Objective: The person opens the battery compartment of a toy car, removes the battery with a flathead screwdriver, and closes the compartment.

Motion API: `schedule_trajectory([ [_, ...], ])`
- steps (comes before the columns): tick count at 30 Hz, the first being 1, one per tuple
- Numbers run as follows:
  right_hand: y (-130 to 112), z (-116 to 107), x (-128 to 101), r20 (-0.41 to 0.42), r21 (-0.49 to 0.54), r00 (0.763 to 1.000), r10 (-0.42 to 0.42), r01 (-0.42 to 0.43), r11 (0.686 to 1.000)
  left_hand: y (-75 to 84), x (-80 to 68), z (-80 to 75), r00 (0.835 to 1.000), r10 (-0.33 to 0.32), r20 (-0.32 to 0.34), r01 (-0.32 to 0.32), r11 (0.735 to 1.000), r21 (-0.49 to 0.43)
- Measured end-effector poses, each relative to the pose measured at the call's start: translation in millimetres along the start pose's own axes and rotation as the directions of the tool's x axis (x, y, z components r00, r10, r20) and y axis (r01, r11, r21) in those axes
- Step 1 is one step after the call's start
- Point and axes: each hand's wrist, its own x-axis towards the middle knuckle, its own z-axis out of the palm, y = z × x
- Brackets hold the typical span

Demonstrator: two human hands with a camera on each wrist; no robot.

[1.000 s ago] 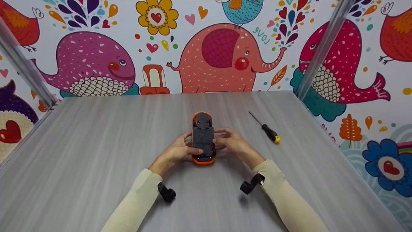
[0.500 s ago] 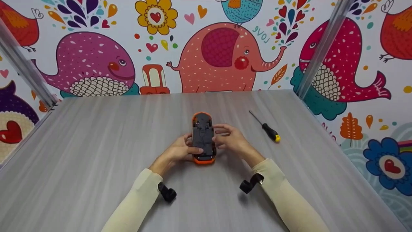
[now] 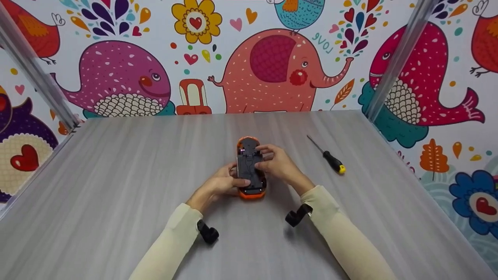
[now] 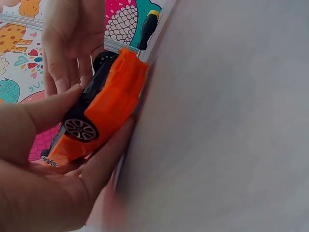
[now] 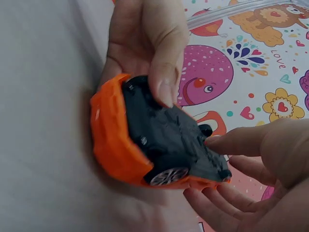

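While upturned on the table, the toy car sits between both hands' fingers.

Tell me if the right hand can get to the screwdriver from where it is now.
Probably yes. The screwdriver lies alone on the table, to the right of the right hand, with bare surface between them. The hand would first have to let go of the upturned toy car, which the left hand also holds.

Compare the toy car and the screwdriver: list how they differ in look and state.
The toy car is orange with a black underside; the screwdriver is a thin metal shaft with a black, yellow-tipped handle. The toy car lies upside down, gripped by the left hand and touched by the right hand; the screwdriver lies untouched to the right. Both rest on the grey table.
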Motion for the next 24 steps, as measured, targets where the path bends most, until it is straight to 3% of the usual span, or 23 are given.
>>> schedule_trajectory([
  [5,3.0,1.6,2.3,-0.033,-0.034,0.999,-0.012,0.010,0.999,0.1,1.6,2.1,1.000,0.005,0.016,-0.005,1.000,0.005],
  [10,7.4,4.4,4.1,-0.023,-0.019,0.998,0.057,-0.058,0.998,-0.2,1.3,2.3,1.000,-0.006,0.005,0.006,1.000,0.019],
  [16,6.6,5.9,5.3,-0.002,-0.039,0.997,0.079,-0.079,0.996,-1.9,0.1,-0.3,1.000,-0.005,0.002,0.004,1.000,0.016],
  [24,9.1,3.4,5.5,0.027,0.022,0.997,0.079,-0.079,0.997,-2.5,-1.0,0.5,0.999,0.001,-0.046,0.000,1.000,0.027],
])
